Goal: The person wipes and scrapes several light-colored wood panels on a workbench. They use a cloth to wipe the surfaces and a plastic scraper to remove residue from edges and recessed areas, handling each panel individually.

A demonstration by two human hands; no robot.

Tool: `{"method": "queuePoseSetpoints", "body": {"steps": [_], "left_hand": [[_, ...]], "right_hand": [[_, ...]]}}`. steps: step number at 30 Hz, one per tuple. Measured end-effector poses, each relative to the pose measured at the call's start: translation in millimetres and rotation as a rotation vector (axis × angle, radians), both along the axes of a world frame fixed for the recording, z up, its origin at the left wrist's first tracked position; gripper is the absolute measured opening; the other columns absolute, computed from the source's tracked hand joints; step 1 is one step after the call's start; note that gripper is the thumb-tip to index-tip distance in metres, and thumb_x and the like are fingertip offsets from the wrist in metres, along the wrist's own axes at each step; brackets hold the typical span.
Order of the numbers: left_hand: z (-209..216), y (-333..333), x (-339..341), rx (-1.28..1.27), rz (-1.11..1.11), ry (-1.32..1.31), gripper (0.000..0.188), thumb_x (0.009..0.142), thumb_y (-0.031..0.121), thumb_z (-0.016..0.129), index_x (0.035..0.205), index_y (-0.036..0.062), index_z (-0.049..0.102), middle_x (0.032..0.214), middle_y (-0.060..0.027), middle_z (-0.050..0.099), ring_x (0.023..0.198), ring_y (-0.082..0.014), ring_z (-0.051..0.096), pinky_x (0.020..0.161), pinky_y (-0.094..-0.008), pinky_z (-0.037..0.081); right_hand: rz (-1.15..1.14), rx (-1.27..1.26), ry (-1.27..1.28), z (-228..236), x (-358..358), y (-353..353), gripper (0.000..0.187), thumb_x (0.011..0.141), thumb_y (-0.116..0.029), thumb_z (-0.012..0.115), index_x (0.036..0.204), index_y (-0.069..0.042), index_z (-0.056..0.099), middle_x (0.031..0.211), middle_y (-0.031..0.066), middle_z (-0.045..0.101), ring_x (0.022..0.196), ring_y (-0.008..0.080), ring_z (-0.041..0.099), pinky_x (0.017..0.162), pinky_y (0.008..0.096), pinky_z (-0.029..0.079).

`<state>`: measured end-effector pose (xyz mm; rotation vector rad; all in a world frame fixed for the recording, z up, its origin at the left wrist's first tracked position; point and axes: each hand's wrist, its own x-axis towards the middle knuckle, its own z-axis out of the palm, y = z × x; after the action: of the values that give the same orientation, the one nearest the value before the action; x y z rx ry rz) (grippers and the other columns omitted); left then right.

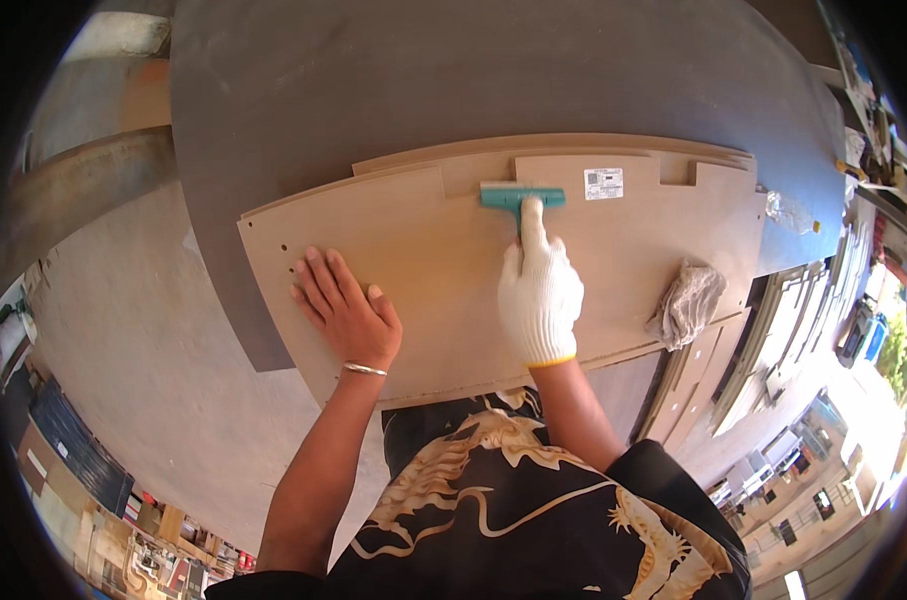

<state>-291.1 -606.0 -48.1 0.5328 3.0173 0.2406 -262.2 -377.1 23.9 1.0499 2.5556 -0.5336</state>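
A tan board with notches along its far edge and small holes near its left end lies on top of other boards in front of me. My left hand, bare and with a bracelet at the wrist, rests flat on its left part. In a white knitted glove, my right hand grips a green scraper with a wide head. The index finger stretches along the scraper toward its head, which is at the board's far edge by a notch. A white label is stuck on the board to the right of the scraper.
A crumpled grey rag lies on the board's right part. The boards rest on a large dark table. A clear plastic bottle lies beyond the right end. More panels are stacked at the right.
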Motion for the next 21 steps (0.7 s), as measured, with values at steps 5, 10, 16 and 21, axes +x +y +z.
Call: {"method": "queuePoseSetpoints", "body": {"steps": [5,10,16,21], "left_hand": [[1.1,1.2,-0.6,-0.011,0.013,-0.021,0.077,0.096,0.025,0.051,0.163,-0.0079,0.033,0.174,-0.0284,0.024,0.163,-0.049,0.015,0.13,-0.0666,0.009],[2.8,2.2,0.1,-0.018,0.018,-0.043,0.078,0.095,0.023,0.053,0.164,-0.0073,0.031,0.175,-0.0281,0.023,0.163,-0.0486,0.014,0.131,-0.0653,0.009],[1.1,2.3,1.0,-0.013,0.005,0.01,0.076,0.097,0.026,0.05,0.163,-0.0077,0.034,0.175,-0.0281,0.025,0.163,-0.0486,0.016,0.13,-0.0669,0.01],[0.1,2.5,2.2,-0.015,0.025,-0.011,0.075,0.097,0.026,0.05,0.163,-0.0074,0.035,0.174,-0.0278,0.026,0.163,-0.0481,0.018,0.13,-0.0669,0.011]], "right_hand": [[0.031,0.024,0.01,3.2,-1.8,3.1,0.059,0.103,-0.021,0.059,0.158,-0.017,0.039,0.095,0.0235,0.068,0.075,0.0433,0.073,0.067,0.0541,0.059],[0.026,-0.01,-0.04,5.8,-7.3,10.7,0.058,0.102,-0.022,0.06,0.157,-0.018,0.043,0.097,0.0235,0.069,0.078,0.0429,0.074,0.069,0.0534,0.059],[0.103,0.024,-0.023,9.2,-11.8,16.1,0.057,0.103,-0.023,0.061,0.155,-0.016,0.041,0.096,0.0242,0.07,0.078,0.0422,0.075,0.065,0.0531,0.059],[0.12,-0.004,-0.036,1.3,-8.0,23.6,0.055,0.103,-0.024,0.06,0.154,-0.017,0.04,0.098,0.0247,0.07,0.078,0.0431,0.075,0.064,0.0537,0.059]]}}
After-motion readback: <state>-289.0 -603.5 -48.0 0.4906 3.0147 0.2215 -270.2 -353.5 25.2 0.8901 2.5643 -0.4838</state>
